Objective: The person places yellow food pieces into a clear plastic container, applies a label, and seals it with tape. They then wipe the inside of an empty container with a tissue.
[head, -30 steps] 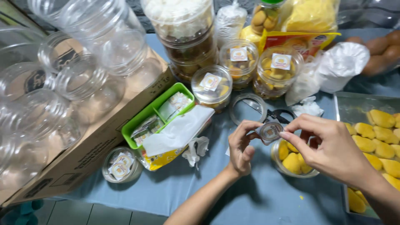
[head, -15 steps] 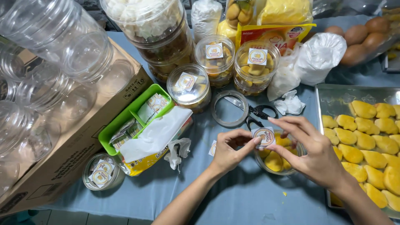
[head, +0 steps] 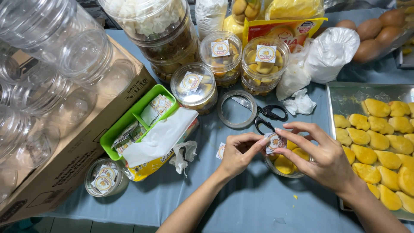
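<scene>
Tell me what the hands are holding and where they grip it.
Both the left hand and right hand pinch a small round sticker label by its edges, fingertips only.

So both hands pinch a small round sticker label, white with an orange ring, right over an open jar. Three lidded clear jars behind carry square white labels with the same round emblem. Another loose sticker lies on the blue cloth. A cardboard box sits left, a yellow-red food packet at the back. The green tray holds what's probably more sticker sheets.
</scene>
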